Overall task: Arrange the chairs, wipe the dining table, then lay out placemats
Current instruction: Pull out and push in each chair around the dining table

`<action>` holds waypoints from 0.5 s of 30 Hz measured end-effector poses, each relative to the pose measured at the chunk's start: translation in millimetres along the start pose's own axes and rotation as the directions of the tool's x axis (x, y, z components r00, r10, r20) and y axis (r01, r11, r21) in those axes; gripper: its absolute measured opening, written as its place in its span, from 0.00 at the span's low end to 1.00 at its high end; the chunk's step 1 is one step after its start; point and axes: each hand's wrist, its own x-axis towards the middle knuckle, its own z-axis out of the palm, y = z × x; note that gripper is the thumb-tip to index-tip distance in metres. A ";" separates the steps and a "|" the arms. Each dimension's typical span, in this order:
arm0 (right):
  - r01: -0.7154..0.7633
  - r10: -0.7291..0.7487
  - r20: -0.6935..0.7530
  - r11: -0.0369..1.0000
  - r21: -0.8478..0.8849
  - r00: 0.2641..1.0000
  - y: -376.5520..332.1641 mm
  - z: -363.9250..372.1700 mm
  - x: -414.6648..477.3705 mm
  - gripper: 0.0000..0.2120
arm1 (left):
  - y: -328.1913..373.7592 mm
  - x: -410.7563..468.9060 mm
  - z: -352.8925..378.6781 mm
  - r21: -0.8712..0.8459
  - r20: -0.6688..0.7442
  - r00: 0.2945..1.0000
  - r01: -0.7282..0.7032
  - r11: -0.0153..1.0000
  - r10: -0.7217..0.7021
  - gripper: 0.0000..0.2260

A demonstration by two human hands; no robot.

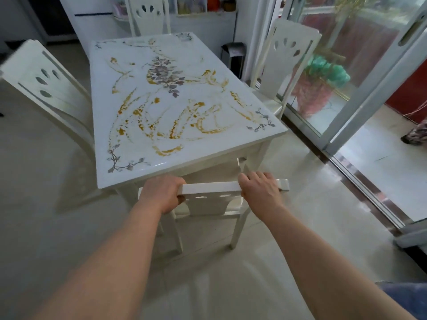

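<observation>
Your left hand (161, 195) grips the left end of the top rail of the near chair (212, 187), fingers curled over it and thumb beneath. Your right hand (260, 190) lies over the rail towards its right end, fingers bent down across the far edge. The near chair stands at the short end of the dining table (184, 165), its back just beside the table edge. Orange-brown smears (171, 132) cover the tabletop. The left chair (46, 82), far chair (147, 12) and right chair (288, 49) stand at the other sides.
</observation>
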 end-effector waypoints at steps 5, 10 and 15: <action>0.073 -0.074 0.029 0.996 0.042 0.997 5.5 -5.8 1.1 0.12 | 6.0 1.6 -2.2 0.040 0.034 0.998 0.051 0.998 -0.052 0.09; 0.168 -0.196 0.143 0.968 0.184 0.970 23.7 -22.1 4.1 0.13 | 12.9 9.9 -14.8 -0.072 0.220 0.971 0.115 0.991 -0.097 0.16; 0.106 -0.161 0.205 0.961 0.254 0.965 54.2 -42.3 16.6 0.29 | 30.5 38.4 -47.4 -0.416 0.378 0.925 0.139 0.899 0.032 0.18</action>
